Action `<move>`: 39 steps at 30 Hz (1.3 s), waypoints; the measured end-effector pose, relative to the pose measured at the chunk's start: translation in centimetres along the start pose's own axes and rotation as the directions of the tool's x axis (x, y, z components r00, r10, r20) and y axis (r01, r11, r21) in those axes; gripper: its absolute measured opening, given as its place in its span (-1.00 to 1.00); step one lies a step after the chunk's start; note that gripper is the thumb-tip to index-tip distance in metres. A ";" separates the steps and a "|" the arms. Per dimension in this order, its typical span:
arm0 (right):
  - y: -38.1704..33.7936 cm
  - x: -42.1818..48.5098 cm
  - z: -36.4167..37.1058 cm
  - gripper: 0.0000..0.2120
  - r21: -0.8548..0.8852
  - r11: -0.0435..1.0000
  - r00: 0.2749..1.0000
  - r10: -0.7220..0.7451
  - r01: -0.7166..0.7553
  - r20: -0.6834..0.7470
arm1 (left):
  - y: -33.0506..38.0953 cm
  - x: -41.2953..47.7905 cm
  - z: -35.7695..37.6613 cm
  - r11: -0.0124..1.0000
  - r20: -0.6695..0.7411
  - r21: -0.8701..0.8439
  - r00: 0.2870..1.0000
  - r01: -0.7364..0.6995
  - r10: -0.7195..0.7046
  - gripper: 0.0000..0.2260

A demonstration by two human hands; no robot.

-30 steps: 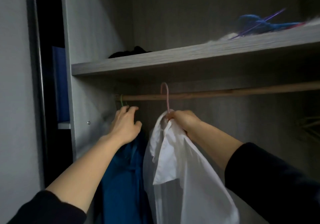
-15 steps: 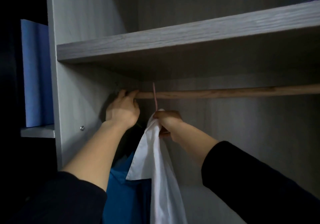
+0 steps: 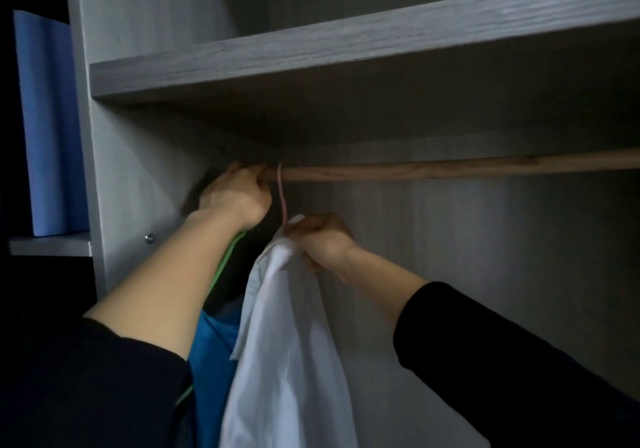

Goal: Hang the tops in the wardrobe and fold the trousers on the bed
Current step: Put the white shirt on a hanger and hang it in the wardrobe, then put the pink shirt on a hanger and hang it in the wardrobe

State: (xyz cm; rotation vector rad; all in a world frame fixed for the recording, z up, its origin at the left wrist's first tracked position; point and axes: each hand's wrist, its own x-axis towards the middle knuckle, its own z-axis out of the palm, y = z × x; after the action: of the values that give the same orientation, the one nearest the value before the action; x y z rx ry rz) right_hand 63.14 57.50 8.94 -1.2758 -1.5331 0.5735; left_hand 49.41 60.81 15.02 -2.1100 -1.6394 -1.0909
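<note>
pink hanger hook [image 3: 281, 191] over rail [image 3: 450, 168], rail running left-right | right hand [image 3: 320, 236] just below hook, gripping white shirt [image 3: 287, 326] at collar | left hand [image 3: 235, 198] at rail's left end, grip unclear

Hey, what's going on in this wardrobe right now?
A person is hanging a white shirt on the wooden rail. The right hand grips the shirt's collar at the neck of a pink hanger, whose hook looks to be over the rail. The left hand is up at the rail's left end; what its fingers hold is hidden. A blue top on a green hanger hangs beside the shirt.
</note>
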 end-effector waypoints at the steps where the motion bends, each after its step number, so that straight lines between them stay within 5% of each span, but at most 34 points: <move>1: 0.5 -0.3 -0.9 -0.79 0.028 0.999 0.999 -0.044 0.045 -0.029 | 0.3 -0.2 -0.1 1.000 0.024 0.011 1.000 0.001 -0.001 -0.61; 5: 2.2 -2.4 -6.2 -0.85 -0.110 0.984 0.979 -0.152 0.137 -0.135 | 3.7 -2.2 0.4 1.000 -0.081 0.006 0.996 -0.024 0.024 -0.56; 11: 3.8 -7.1 -16.1 -0.89 -0.511 0.849 0.941 -0.274 0.138 -0.201 | 13.9 -4.7 2.9 0.948 -0.186 -0.074 0.938 -0.309 0.291 -0.55; 21: 4.7 -16.1 -31.6 -0.90 -0.753 0.625 0.870 -0.236 -0.206 -0.434 | 31.6 -7.5 5.3 0.782 -0.191 -0.211 0.809 -0.586 0.555 -0.47; 27: 5.4 -20.0 -36.8 -0.82 -0.829 0.359 0.811 -0.252 -0.428 -0.528 | 36.4 -7.3 7.5 0.753 -0.256 -0.172 0.767 -0.635 0.588 -0.54; 34: 7.2 -21.7 -39.3 -0.61 -0.825 -0.182 0.843 -0.172 -0.535 -0.509 | 36.4 -6.6 10.3 0.706 -0.485 -0.148 0.673 -0.692 0.558 -0.60; 39: 7.2 -21.2 -39.5 -0.78 -0.841 -0.245 0.875 -0.149 -0.483 -0.460 | 36.6 -6.3 10.8 0.701 -0.510 -0.176 0.673 -0.691 0.536 -0.59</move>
State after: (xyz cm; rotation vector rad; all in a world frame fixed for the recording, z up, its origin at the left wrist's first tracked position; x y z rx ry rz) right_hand 100.11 31.08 9.14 -2.6783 -1.1892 -1.2427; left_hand 86.61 50.61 11.94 -2.1567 -0.4449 -1.5113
